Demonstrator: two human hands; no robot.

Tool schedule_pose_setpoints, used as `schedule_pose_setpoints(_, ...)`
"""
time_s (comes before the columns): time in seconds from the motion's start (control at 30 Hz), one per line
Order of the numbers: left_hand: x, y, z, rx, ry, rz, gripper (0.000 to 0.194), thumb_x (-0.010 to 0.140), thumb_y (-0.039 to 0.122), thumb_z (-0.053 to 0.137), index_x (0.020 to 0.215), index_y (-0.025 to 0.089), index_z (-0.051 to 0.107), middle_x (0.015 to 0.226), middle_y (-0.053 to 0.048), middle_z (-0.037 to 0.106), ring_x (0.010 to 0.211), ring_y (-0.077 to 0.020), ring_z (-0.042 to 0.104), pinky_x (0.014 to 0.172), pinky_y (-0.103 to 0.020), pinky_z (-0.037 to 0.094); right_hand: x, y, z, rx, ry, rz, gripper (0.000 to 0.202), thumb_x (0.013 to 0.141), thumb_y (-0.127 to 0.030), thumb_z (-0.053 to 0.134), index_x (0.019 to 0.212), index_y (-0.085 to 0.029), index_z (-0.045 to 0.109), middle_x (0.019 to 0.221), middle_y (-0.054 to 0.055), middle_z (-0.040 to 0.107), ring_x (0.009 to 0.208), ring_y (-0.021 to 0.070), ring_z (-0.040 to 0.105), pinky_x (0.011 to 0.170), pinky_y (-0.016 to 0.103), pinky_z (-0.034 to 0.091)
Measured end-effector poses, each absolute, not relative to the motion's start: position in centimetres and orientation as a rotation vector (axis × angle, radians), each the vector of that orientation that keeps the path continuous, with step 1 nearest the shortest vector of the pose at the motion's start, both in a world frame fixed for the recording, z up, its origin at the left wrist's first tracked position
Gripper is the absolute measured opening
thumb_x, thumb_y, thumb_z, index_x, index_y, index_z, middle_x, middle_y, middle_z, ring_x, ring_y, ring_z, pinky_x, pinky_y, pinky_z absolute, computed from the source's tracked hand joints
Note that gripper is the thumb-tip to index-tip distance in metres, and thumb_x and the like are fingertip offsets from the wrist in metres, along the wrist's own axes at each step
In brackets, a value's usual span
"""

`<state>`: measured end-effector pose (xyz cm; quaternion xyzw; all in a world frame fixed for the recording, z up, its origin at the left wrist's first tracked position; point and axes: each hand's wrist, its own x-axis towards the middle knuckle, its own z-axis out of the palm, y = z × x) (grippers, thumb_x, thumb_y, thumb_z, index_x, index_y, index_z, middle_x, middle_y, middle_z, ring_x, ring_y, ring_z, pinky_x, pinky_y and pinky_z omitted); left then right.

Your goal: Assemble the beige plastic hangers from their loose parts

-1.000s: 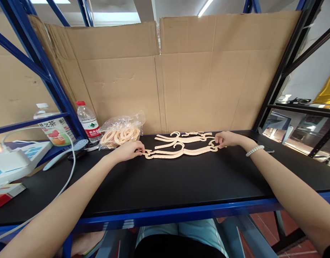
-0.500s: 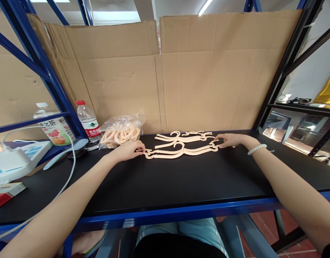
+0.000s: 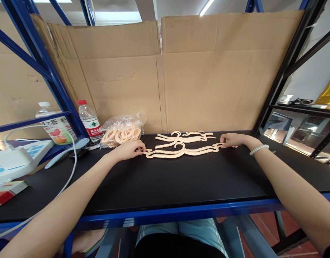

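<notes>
A cream plastic clothes hanger (image 3: 167,154) lies flat on the black tabletop (image 3: 165,182), its hook pointing to the back. My left hand (image 3: 130,149) pinches a small cream piece at the hanger's left end. At the opposite end my right hand (image 3: 232,140) has its thumb and fingers closed on another small cream piece, which reaches to the hanger's right tip. Just behind lie more cream hanger parts (image 3: 192,139), with a hook and arms side by side. Small loose cream pieces (image 3: 193,133) rest at the back.
A clear plastic bag (image 3: 123,130) of cream parts stands at the back left, beside a red-capped water bottle (image 3: 90,123). A pale blue brush (image 3: 65,152), a white cable and a power strip (image 3: 22,159) occupy the left side. A cardboard wall (image 3: 208,79) closes the back.
My right hand has shifted slightly to the right, away from the hanger's tip, with the small piece showing between them. My left hand keeps its pinch at the left end.
</notes>
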<state>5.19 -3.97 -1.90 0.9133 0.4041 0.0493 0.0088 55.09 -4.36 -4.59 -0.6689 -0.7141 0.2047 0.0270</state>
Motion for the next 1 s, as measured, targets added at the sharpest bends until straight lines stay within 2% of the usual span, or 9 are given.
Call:
schedule_pose_setpoints(0.13, 5.2, -4.0, -1.9, 2.85, 1.268, 0.154, 0.019, 0.081, 0.029, 0.049, 0.087, 0.019, 0.065, 0.094, -0.006, 0.065, 0.086, -0.019, 0.058, 0.074, -0.028, 0.043, 54.9, -4.5, -4.5, -2.078, -2.184, 0.64, 0.035, 0.062, -0.042, 0.068, 0.084, -0.02, 0.051, 0.067, 0.0, 0.053, 0.049, 0.0124, 0.048, 0.044, 0.025, 0.037)
schedule_pose_setpoints(0.33, 5.2, -4.2, -1.6, 2.854, 1.291, 0.146, 0.023, 0.081, 0.035, 0.05, 0.09, 0.019, 0.065, 0.094, -0.006, 0.065, 0.085, -0.0194, 0.059, 0.073, -0.028, 0.044, 54.8, -4.7, -4.2, -2.087, -2.155, 0.659, 0.034, 0.065, -0.037, 0.067, 0.088, -0.019, 0.051, 0.069, 0.002, 0.056, 0.051, 0.012, 0.05, 0.045, 0.024, 0.038)
schedule_pose_setpoints(0.57, 5.2, -4.4, -1.4, 2.874, 1.282, 0.186, 0.026, 0.084, 0.036, 0.046, 0.091, 0.019, 0.064, 0.094, -0.005, 0.065, 0.086, -0.0195, 0.059, 0.074, -0.028, 0.043, 55.2, -4.5, -3.9, -2.046, -2.185, 0.584, 0.037, 0.058, -0.029, 0.069, 0.093, -0.019, 0.059, 0.073, 0.006, 0.063, 0.06, 0.0198, 0.058, 0.048, 0.027, 0.04)
schedule_pose_setpoints(0.77, 5.6, -4.6, -1.5, 2.886, 1.277, 0.196, 0.026, 0.082, 0.036, 0.047, 0.093, 0.019, 0.064, 0.093, -0.006, 0.066, 0.084, -0.02, 0.059, 0.072, -0.028, 0.044, 54.3, -4.0, -3.6, -1.848, -2.294, 0.311, 0.025, 0.067, -0.028, 0.062, 0.09, -0.018, 0.064, 0.088, 0.006, 0.069, 0.08, 0.0224, 0.063, 0.07, 0.029, 0.046)
schedule_pose_setpoints(1.0, 5.9, -4.8, -1.6, 2.877, 1.254, 0.189, 0.028, 0.083, 0.04, 0.048, 0.093, 0.02, 0.066, 0.095, -0.006, 0.065, 0.086, -0.0198, 0.059, 0.073, -0.027, 0.044, 53.2, -3.5, -4.7, -1.757, -2.308, 0.223, 0.016, 0.07, -0.03, 0.061, 0.078, -0.017, 0.065, 0.08, 0.004, 0.07, 0.074, 0.0196, 0.064, 0.065, 0.026, 0.046)
